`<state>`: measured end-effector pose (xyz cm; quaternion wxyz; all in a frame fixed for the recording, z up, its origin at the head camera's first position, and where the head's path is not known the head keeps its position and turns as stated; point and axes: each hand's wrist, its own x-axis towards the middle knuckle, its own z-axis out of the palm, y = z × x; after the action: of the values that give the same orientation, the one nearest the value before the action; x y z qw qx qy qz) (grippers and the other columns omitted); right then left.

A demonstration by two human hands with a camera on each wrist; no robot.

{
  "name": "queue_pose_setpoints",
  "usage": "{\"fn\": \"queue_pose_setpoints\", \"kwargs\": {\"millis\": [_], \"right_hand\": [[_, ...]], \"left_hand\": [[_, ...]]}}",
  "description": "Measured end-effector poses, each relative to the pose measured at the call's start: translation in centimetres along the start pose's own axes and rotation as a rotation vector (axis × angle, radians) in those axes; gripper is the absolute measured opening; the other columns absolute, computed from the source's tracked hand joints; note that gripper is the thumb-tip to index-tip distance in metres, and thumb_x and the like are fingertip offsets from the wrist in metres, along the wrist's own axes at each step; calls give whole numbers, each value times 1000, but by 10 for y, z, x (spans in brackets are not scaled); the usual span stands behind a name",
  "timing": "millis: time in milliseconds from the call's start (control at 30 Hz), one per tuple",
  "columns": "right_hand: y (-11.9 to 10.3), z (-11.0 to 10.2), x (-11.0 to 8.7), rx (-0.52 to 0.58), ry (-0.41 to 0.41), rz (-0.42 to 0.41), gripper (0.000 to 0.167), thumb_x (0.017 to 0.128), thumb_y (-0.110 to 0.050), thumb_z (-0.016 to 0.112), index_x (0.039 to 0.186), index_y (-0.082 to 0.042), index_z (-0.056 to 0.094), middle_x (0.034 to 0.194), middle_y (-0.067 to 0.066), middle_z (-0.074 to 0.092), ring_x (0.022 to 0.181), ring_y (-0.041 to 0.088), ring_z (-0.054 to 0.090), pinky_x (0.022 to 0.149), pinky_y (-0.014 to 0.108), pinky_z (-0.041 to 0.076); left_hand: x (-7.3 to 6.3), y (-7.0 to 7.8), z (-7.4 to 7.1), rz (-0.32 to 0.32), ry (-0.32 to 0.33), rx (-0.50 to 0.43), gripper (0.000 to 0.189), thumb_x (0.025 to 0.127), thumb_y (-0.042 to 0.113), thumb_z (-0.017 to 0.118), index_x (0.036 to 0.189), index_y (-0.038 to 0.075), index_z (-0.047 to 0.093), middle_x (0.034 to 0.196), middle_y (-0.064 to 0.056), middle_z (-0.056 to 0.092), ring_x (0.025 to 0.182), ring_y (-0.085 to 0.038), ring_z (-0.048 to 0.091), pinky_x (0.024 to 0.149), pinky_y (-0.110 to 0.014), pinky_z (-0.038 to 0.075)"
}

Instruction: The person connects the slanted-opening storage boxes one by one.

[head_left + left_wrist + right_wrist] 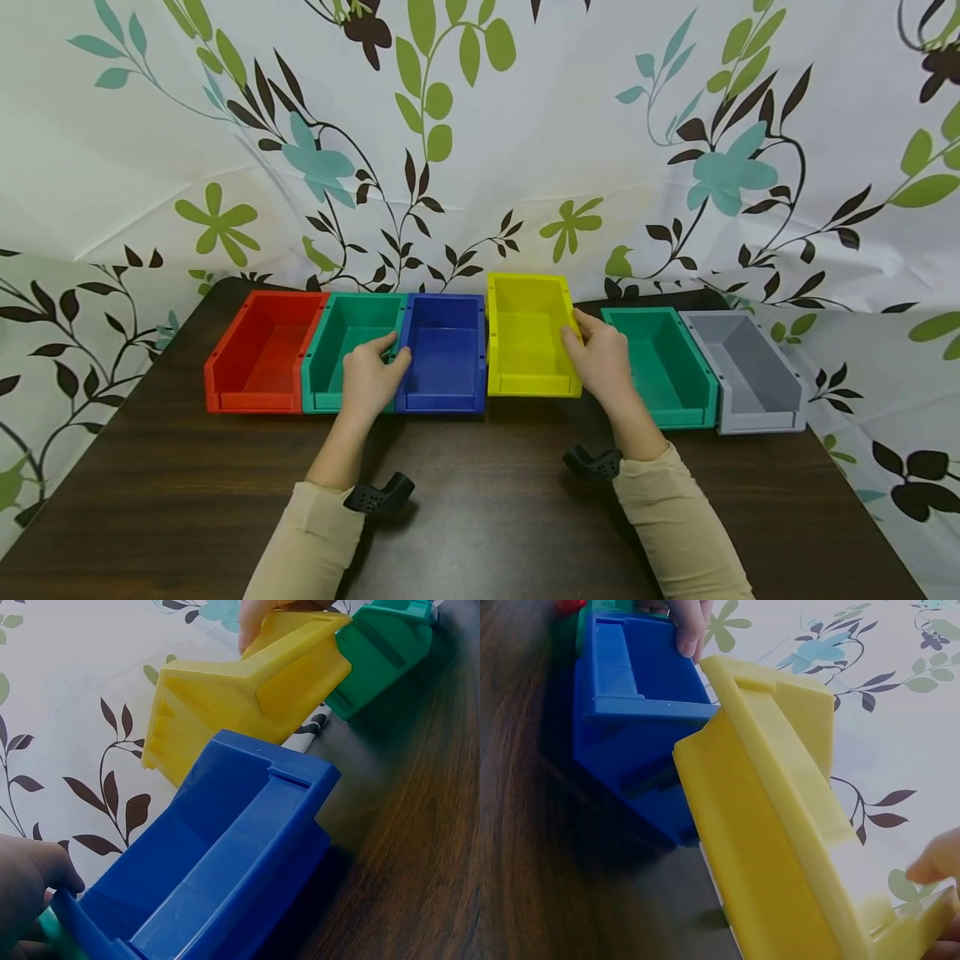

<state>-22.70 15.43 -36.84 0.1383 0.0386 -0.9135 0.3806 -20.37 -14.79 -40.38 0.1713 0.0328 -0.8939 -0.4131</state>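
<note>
Right hand (603, 357) pinching the yellow bin (528, 333) by its right wall, I'm holding it up off the counter (480, 492), between the blue bin (444, 354) my left hand (371, 377) grips and a green bin (667, 367), mid-placement, I'd say, which calls for a level lowering.

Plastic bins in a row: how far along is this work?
Looks done: the red bin, left green bin and blue bin stand side by side. In hand: the right hand holds the yellow bin raised; the left hand grips the blue bin's rim. Probably remaining: joining the right green bin and gray bin, across a visible gap.
</note>
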Motion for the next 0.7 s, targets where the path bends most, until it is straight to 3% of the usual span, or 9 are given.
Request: {"fn": "queue_pose_setpoints", "kwargs": {"millis": [200,300,433,567,700], "right_hand": [[0,8,-5,-96,-94,-49,66,92,-39,56,142,0,40,146,23,39,131,38,42,103,52,40],[-4,15,-9,-213,-79,-166,68,91,-44,56,141,1,41,150,25,31,138,40,30,110,58,27],[-15,23,-17,-375,-22,-372,64,91,-47,54,136,-1,49,147,22,38,140,37,29,111,64,15],[-24,32,-25,-387,-50,-544,59,93,-42,53,136,-3,49,145,18,43,139,32,33,112,61,16],[-26,38,-28,-306,-148,-620,55,95,-33,53,140,-1,44,146,17,41,139,30,34,112,52,28]], "left_hand": [[-1,0,1,-11,-17,7,43,85,18,64,121,-6,61,111,-24,66,43,-10,38,42,-25,31],[-1,0,1,-8,-22,9,44,86,19,63,121,-6,60,112,-24,65,44,-12,38,42,-25,31],[0,0,1,2,-8,11,43,85,18,64,120,-6,62,110,-24,66,46,-12,40,44,-25,32],[0,1,1,14,2,11,41,84,15,64,119,-7,62,108,-25,67,47,-11,42,46,-26,35],[1,1,0,9,-3,15,42,84,15,64,119,-7,62,104,-25,68,46,-11,40,45,-25,34]]}}
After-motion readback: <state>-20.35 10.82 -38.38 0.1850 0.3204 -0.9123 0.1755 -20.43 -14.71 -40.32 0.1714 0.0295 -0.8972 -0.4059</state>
